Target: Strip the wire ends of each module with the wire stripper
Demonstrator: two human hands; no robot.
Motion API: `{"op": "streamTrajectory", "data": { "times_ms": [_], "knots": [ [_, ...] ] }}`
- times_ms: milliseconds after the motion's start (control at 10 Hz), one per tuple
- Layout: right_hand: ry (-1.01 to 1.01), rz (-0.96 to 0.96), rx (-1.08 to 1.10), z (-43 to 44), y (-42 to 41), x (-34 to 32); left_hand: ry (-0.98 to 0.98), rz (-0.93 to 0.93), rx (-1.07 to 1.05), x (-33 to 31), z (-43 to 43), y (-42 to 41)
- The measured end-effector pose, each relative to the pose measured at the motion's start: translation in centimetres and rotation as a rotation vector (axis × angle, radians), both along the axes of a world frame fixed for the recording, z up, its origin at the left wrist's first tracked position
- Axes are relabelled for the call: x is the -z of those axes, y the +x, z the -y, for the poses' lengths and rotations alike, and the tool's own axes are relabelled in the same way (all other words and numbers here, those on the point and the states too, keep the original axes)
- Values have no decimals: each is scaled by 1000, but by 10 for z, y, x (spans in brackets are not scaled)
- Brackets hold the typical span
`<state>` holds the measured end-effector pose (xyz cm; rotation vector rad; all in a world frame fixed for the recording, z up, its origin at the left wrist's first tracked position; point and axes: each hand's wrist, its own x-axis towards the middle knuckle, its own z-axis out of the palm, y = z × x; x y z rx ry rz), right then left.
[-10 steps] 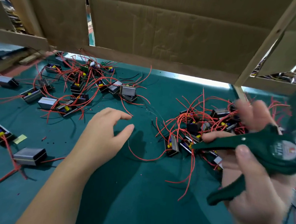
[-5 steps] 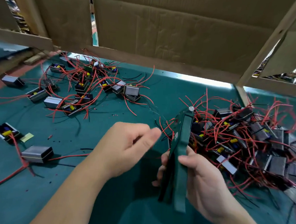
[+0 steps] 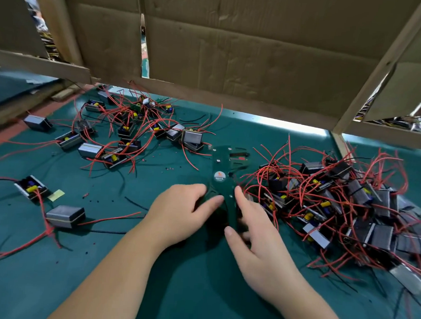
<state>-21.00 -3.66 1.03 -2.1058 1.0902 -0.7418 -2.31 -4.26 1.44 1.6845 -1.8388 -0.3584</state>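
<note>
Stripper at mat centre, head pointing away, handles toward person. Left hand curled round left handle, thumb on top. Right hand pinching right handle between thumb and fingers, forefinger stretched alongside. Big module pile just right of stripper, red wires tangled. Smaller pile far left. Cardboard behind.
</note>
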Motion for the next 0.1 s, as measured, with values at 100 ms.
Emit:
{"op": "streamTrajectory", "data": {
  "times_ms": [100],
  "knots": [
    [-274,65,42,-6,-2,-14,-15,-17,-139,4,2,4]
  ]
}}
